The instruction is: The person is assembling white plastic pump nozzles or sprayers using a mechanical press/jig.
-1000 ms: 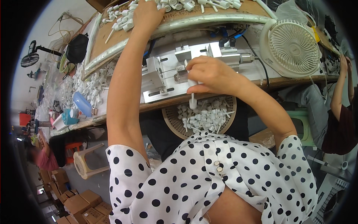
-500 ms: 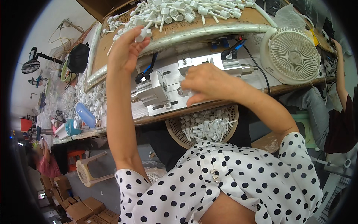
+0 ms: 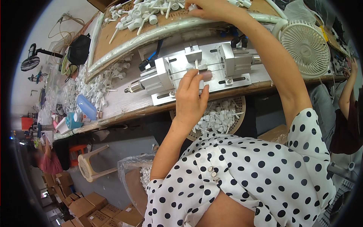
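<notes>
My left hand (image 3: 191,94) is in the middle of a silver metal fixture (image 3: 162,99), its fingers closed on a white plastic cap with a thin stem (image 3: 201,85). The stem points away from me, toward a small metal block (image 3: 193,55) at the back. Thin rods reach in from the clamp blocks on both sides. Up on the cardboard-lined tray (image 3: 177,16), my right hand (image 3: 208,9) has its fingertips closed around another white cap (image 3: 193,7). Around it lies a pile of similar white stemmed caps (image 3: 138,17).
Below the table edge (image 3: 130,113) stands a beige basket (image 3: 241,113) of white stemmed caps. A white fan (image 3: 304,49) is at the right, and more caps (image 3: 92,87) lie at the left near a blue container (image 3: 87,107). Another person's arm (image 3: 349,79) shows at far right.
My left hand has come down from the pile to the fixture with a white cap. My right hand has left the fixture and moved up to the pile.
</notes>
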{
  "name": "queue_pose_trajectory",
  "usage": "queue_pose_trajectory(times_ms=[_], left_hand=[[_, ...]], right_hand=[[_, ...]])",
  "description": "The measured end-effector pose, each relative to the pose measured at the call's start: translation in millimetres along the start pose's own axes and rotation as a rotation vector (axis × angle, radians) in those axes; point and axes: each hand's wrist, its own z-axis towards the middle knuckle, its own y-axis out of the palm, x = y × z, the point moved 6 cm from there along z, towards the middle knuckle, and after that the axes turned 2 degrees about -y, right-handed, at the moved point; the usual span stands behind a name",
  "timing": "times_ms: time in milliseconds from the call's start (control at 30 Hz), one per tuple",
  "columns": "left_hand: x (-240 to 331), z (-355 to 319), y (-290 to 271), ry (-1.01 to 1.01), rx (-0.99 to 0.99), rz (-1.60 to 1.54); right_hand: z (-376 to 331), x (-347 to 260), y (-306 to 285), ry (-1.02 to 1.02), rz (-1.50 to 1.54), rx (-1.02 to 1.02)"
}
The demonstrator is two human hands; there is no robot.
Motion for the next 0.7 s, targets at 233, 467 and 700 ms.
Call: queue_pose_trajectory(times_ms=[233, 467, 700], left_hand=[[10.3, 3.4, 4.3, 0.019, -0.022, 0.077], [-8.6, 61.7, -28.9, 0.050, -0.092, 0.038], [-78.5, 173.0, -49.6, 0.011, 0.196, 0.543]], right_hand=[[-53.4, -42.7, -52.8, 0.045, 0.501, 0.267], [-117.3, -68.8, -61.4, -0.023, 0.683, 0.230], [-132.6, -115.5, -22.7, -0.333, 0.552, 0.136]])
